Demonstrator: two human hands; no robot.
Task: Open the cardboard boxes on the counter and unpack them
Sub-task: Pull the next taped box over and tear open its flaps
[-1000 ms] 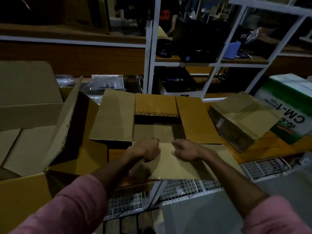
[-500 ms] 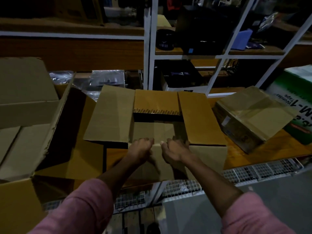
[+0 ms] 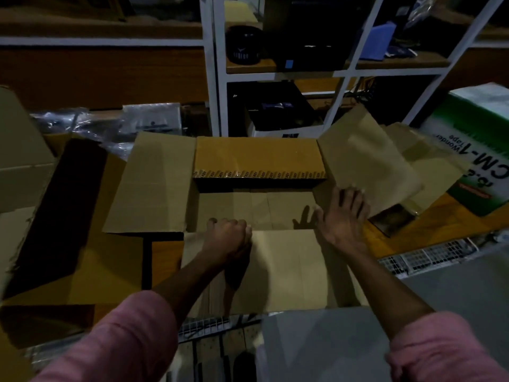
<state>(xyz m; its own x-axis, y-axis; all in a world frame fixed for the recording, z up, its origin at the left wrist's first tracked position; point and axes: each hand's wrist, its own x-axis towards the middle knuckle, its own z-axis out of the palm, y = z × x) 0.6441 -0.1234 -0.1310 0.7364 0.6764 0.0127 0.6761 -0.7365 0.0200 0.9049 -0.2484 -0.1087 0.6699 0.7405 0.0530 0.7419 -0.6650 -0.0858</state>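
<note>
My right hand (image 3: 343, 216) has left the near flap (image 3: 286, 268), now flat on the side flap (image 3: 366, 166) beyond; left hand (image 3: 230, 238) grips the near flap: box (image 3: 256, 208) open.

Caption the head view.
Left hand grips the open cardboard box's near flap; right hand presses its right flap.

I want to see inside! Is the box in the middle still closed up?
No, the middle box is open: its four flaps are folded outward, the left hand grips its near edge, and brown cardboard shows inside.

green-and-white carton (image 3: 468, 150) upside-down "CM-1", "Wonder Tape", box tape (image 3: 259, 174) repeating "ADV"
</note>
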